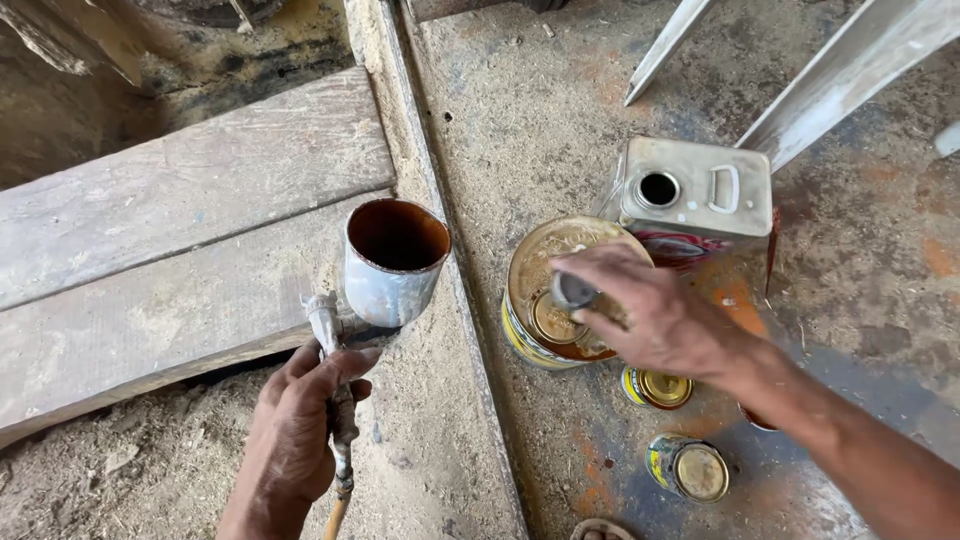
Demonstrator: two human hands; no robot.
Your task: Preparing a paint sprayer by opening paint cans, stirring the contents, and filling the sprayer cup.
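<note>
**Spray gun in one hand, small cap over the open tin in the other**

Nearest my view, my left hand has its fingers wrapped tight round the handle of a spray gun, its open metal cup upright and stained dark brown inside. My right hand reaches over a large open tin on the dusty floor, fingertips pinching a small grey cap. Just behind the tin stands a rectangular metal can. Two small round tins lie near my right wrist. Worn planks lie to the left.
</note>
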